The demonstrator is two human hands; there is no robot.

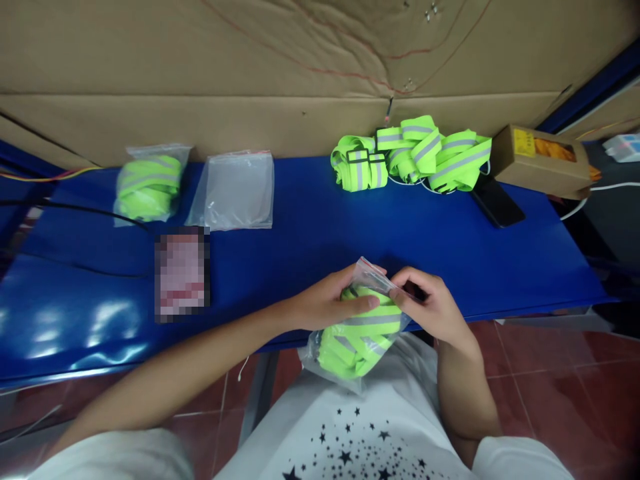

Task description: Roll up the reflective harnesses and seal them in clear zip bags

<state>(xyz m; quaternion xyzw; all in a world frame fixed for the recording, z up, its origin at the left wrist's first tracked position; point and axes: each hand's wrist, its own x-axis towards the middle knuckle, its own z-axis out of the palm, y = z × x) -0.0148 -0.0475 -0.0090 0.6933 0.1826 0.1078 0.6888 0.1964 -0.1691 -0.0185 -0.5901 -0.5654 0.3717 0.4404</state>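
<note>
My L hand (333, 300) and R hand (435, 303) grip a clear bag (310, 353) w/ a neon-green strap (357, 340) inside, nearer me than the flat stack of clear bags (240, 193) and off to its right. L thumb presses the bag's front, the other fingers mostly hidden behind; R thumb & fingers pinch its upper corner, by the red-lined mouth (376, 270). Can't tell if that mouth is sealed.

Risks, as I judge: the strap's springy folds could push back vs. the mouth & catch in the seal; a hard pinch at one corner could stretch or split the thin film; & w/ the bag hanging past the blue tabletop's (300, 247) near edge, a slipped grip would drop it to my lap or the floor.

Elsewhere, a filled bag (150, 187) sits just L of the stack; a pixelated item (181, 277) lies on its near side, a bit L. Well to its R: loose strap bundles (410, 150), then a black phone (500, 200) & a cardboard box (505, 157). A bundle knocked toward the phone might nudge it, approx. worst case there.
</note>
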